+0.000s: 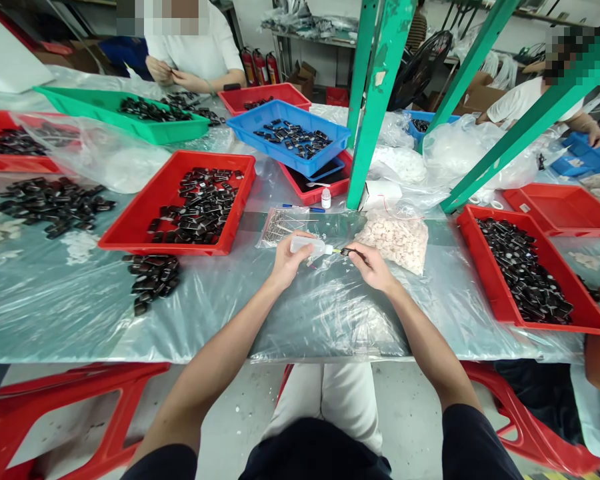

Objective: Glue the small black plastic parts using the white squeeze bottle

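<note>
My left hand (pixel 289 261) is closed around a clear squeeze bottle (pixel 307 247) lying sideways, its thin yellowish nozzle pointing right. In my right hand (pixel 373 268) a small black glossy part (pixel 349 252) is pinched, and the nozzle tip meets it or nearly so; I cannot tell if they touch. Just right of that hand lies a clear bag of small cream-coloured pieces (pixel 397 241). Behind my left hand is a flat clear bag of thin metal pins or needles (pixel 284 225). A small white-capped bottle (pixel 326 198) and a blue pen (pixel 304 208) are farther back.
Red trays of black parts stand left (pixel 111 233) and right (pixel 503 310), with a loose pile of black parts (pixel 153 280) at the left. A blue tray (pixel 240 127) rests on a red one. A green post (pixel 375 107) rises from the table. Other people sit across and at right.
</note>
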A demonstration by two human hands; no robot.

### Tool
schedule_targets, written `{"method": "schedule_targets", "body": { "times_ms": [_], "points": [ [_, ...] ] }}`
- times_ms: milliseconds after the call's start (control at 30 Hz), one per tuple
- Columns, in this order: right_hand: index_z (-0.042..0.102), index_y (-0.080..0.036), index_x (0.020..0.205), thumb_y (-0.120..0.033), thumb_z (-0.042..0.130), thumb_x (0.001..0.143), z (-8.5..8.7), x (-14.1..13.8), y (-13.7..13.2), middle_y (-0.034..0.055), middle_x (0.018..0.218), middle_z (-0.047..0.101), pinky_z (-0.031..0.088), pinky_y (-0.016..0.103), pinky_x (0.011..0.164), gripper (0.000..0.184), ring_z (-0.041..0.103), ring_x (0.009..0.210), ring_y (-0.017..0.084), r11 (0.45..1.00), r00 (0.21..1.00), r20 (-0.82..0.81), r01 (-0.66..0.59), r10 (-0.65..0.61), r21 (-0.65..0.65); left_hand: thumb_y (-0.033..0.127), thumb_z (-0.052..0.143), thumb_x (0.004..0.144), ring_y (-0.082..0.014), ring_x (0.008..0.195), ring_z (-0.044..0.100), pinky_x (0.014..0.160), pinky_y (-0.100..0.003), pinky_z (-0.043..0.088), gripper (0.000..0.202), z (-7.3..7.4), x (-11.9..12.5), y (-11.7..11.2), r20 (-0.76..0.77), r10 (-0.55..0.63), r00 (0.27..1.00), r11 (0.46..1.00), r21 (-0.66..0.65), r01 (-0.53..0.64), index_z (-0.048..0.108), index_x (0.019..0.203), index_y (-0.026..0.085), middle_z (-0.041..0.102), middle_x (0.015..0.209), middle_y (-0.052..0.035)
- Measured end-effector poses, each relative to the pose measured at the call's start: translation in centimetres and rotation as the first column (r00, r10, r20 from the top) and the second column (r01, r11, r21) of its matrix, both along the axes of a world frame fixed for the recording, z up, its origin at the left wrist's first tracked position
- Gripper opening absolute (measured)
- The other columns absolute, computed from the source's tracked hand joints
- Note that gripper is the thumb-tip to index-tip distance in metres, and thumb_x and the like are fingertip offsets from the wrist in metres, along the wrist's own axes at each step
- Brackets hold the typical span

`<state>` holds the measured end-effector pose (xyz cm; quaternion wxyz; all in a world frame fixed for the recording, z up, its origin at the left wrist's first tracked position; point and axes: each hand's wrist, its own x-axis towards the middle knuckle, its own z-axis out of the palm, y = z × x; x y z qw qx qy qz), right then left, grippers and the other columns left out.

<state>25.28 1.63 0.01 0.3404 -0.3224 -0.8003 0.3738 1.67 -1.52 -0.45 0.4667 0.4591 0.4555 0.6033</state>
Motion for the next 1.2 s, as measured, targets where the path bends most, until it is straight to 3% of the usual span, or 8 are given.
{"method": "schedule_targets", "body": {
  "times_ms": [333, 1200],
  "points": [
    [0.063, -0.021, 0.098, -0.050, 0.040, 0.109, 0.5, -0.1, -0.3, 0.0029, 0.079, 0.059, 0.036, 0.030, 0.065, 0.038, 0.048, 0.066, 0.017, 0.995, 0.998, 0.062, -0.022, 0.016, 0.095, 0.047, 0.079, 0.067, -0.0151, 0.063, 0.057, 0.056, -0.025, 0.042, 0.033, 1.3, 0.0, -0.3, -0.137, 0.018, 0.990, 0.998, 0.063, -0.009, 0.069, 0.079, 0.018, 0.069, 0.077, -0.0038],
    [0.062, -0.021, 0.095, -0.065, 0.042, 0.103, -0.8, -0.2, 0.3, 0.0017, 0.075, 0.053, 0.035, 0.030, 0.062, 0.049, 0.045, 0.066, 0.018, 0.996, 1.000, -0.025, 0.002, -0.004, -0.091, 0.050, 0.082, 0.067, -0.0121, 0.059, 0.051, 0.054, -0.024, 0.039, 0.037, 0.3, 0.7, -0.2, -0.039, 0.031, 0.999, 0.999, -0.009, -0.031, 0.068, 0.079, 0.018, 0.063, 0.072, -0.0010]
  ]
}}
